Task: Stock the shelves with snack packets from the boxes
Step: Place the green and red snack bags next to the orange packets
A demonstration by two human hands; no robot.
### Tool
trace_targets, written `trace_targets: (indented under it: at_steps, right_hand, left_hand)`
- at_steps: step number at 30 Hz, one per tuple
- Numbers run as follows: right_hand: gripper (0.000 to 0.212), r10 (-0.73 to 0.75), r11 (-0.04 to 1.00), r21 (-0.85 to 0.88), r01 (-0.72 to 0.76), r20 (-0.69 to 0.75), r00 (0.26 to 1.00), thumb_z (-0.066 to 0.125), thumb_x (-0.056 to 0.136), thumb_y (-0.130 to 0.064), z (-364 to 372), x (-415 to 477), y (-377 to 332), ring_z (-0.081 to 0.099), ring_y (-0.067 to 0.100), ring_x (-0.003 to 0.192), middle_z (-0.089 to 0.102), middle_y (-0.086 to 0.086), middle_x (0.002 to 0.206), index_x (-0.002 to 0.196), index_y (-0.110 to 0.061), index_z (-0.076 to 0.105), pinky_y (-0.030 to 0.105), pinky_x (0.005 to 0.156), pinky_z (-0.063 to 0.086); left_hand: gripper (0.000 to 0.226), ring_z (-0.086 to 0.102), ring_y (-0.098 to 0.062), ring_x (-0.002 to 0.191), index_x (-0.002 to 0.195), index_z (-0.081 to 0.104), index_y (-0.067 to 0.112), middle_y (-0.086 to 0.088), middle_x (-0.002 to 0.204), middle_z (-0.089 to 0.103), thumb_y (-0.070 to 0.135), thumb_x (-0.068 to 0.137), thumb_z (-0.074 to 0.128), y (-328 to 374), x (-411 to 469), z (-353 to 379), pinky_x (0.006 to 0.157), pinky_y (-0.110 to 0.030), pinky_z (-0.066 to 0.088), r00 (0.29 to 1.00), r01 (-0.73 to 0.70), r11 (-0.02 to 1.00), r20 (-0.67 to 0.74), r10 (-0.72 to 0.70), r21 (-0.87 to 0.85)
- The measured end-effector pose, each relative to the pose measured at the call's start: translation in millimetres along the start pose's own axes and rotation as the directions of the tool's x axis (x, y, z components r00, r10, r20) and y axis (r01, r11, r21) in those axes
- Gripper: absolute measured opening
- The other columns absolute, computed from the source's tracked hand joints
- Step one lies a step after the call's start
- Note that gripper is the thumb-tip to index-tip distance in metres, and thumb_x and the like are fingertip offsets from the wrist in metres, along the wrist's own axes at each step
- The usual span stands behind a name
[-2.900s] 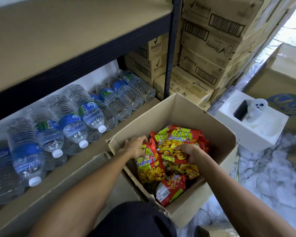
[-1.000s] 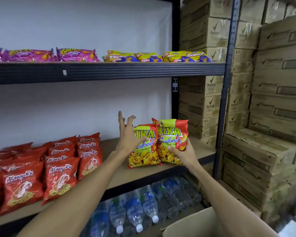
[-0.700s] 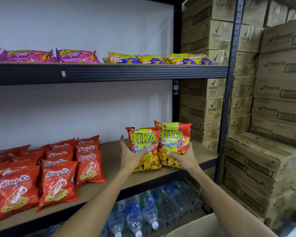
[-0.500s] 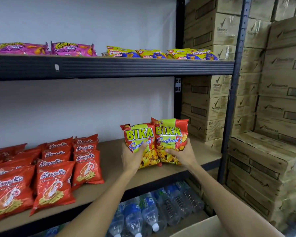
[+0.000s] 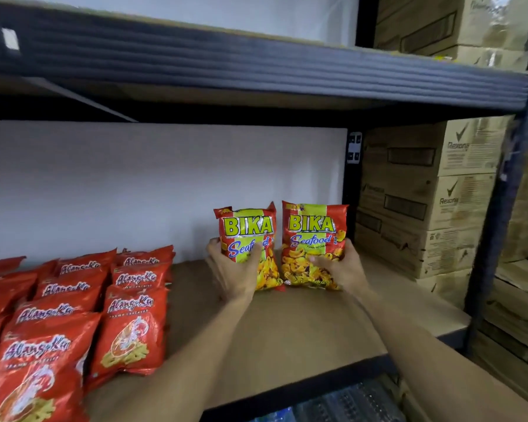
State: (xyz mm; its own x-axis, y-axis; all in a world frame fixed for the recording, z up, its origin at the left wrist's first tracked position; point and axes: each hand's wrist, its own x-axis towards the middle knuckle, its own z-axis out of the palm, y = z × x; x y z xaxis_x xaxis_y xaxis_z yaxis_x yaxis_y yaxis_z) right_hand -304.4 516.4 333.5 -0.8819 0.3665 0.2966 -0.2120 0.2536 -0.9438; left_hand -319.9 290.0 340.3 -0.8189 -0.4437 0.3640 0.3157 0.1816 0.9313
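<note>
While both packets stand upright at the back of the wooden shelf (image 5: 287,324), close to the white wall, the person holds one in each hand: the left hand (image 5: 233,274) wraps the left Bika Seafood packet (image 5: 247,239) with the thumb across its front, and the right hand (image 5: 337,269) clasps the lower part of the right Bika Seafood packet (image 5: 314,236), fingers curled round its side. The two packets sit just beside each other, well apart from the red Alang-Ku packets (image 5: 128,327) to the left. To finish well, the person would likely seat each base flat, lean the tops back against the wall, and loosen the fingers slowly so neither packet tips forward.
</note>
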Motion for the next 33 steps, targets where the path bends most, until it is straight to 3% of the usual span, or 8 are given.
trace_targets:
  at_steps: [4, 9, 13, 17, 22, 25, 29, 33]
  right_hand:
    - [0.078, -0.067, 0.998, -0.008, 0.067, -0.050, 0.996, 0.091, 0.068, -0.016, 17.4, 31.1, 6.8, 0.064, 0.005, 0.091, 0.061, -0.014, 0.102, 0.123, -0.025, 0.036, 0.026, 0.079, 0.052]
    - [0.072, -0.157, 0.987, -0.045, 0.155, -0.057, 0.986, 0.085, 0.077, -0.014, 49.6, 73.8, 15.4, 0.063, 0.015, 0.100, 0.061, -0.013, 0.101, 0.127, -0.022, 0.033, 0.043, 0.093, 0.054]
    - [0.073, -0.214, 0.970, -0.126, 0.206, -0.053, 0.975, 0.080, 0.083, -0.029, 70.2, 92.5, 26.6, 0.063, 0.015, 0.101, 0.063, -0.014, 0.104, 0.136, -0.026, 0.031, 0.052, 0.099, 0.051]
    - [0.085, -0.243, 0.964, -0.142, 0.225, -0.126, 0.962, 0.071, 0.069, -0.065, 63.9, 112.4, 52.6, 0.059, 0.022, 0.120, 0.061, -0.002, 0.129, 0.140, -0.039, 0.032, 0.056, 0.102, 0.048]
    - [0.077, -0.259, 0.957, -0.175, 0.233, -0.141, 0.955, 0.067, 0.094, -0.032, 61.4, 113.1, 49.0, 0.052, 0.023, 0.129, 0.055, 0.006, 0.141, 0.157, -0.026, 0.023, 0.043, 0.111, 0.041]
    - [0.069, -0.269, 0.936, -0.265, 0.230, -0.121, 0.956, 0.059, 0.099, -0.031, 66.0, 114.0, 48.8, 0.053, 0.028, 0.126, 0.052, 0.008, 0.139, 0.156, -0.034, 0.019, 0.047, 0.106, 0.046]
    - [0.066, -0.276, 0.875, -0.432, 0.220, -0.072, 0.958, 0.042, 0.104, -0.042, 70.7, 111.4, 49.2, 0.048, 0.040, 0.127, 0.035, 0.017, 0.147, 0.156, -0.039, 0.002, 0.060, 0.102, 0.044]
    - [0.068, -0.231, 0.823, -0.547, 0.156, -0.072, 0.970, 0.031, 0.101, -0.055, 77.6, 102.2, 41.9, 0.022, 0.044, 0.147, -0.002, 0.015, 0.165, 0.154, -0.043, -0.011, 0.066, 0.113, 0.025]
  left_hand:
    - [0.085, 0.052, -0.015, 0.098, 0.129, 0.045, 0.015, -0.005, 0.122, 0.050, 0.050, 0.064, 0.088, -15.3, 19.7, 19.5, 0.085, -0.031, 0.046, 0.993, -0.047, 0.998, -0.108, 0.043, -0.036]
    - [0.086, 0.063, -0.022, 0.096, 0.125, 0.044, 0.029, -0.001, 0.115, 0.055, 0.077, 0.058, 0.068, -37.8, 52.6, 44.4, 0.083, -0.048, 0.057, 0.983, -0.083, 0.997, -0.167, 0.081, 0.001]
    - [0.075, 0.062, -0.024, 0.097, 0.126, 0.048, 0.025, -0.002, 0.115, 0.053, 0.064, 0.069, 0.078, -49.9, 69.6, 56.5, 0.086, -0.049, 0.054, 0.966, -0.138, 0.988, -0.210, 0.149, 0.066]
    - [0.074, 0.059, -0.026, 0.110, 0.130, 0.052, 0.024, -0.001, 0.120, 0.057, 0.065, 0.072, 0.074, -62.1, 85.2, 65.9, 0.101, -0.048, 0.034, 0.950, -0.134, 0.982, -0.266, 0.165, 0.132]
    - [0.078, 0.054, -0.026, 0.118, 0.135, 0.050, 0.024, -0.003, 0.126, 0.059, 0.071, 0.075, 0.066, -63.2, 89.6, 68.5, 0.102, -0.047, 0.024, 0.931, -0.121, 0.972, -0.317, 0.182, 0.201]
    - [0.080, 0.052, -0.027, 0.119, 0.140, 0.046, 0.024, -0.005, 0.129, 0.057, 0.071, 0.078, 0.063, -61.8, 88.1, 68.2, 0.101, -0.046, 0.025, 0.922, -0.145, 0.962, -0.321, 0.216, 0.232]
    - [0.079, 0.049, -0.027, 0.121, 0.145, 0.040, 0.025, -0.007, 0.134, 0.052, 0.070, 0.083, 0.059, -57.4, 81.8, 68.9, 0.096, -0.043, 0.027, 0.908, -0.178, 0.937, -0.318, 0.274, 0.300]
    - [0.088, 0.043, -0.026, 0.125, 0.149, 0.033, 0.027, -0.008, 0.143, 0.043, 0.075, 0.080, 0.057, -53.0, 76.5, 69.2, 0.089, -0.037, 0.023, 0.897, -0.219, 0.887, -0.274, 0.347, 0.406]
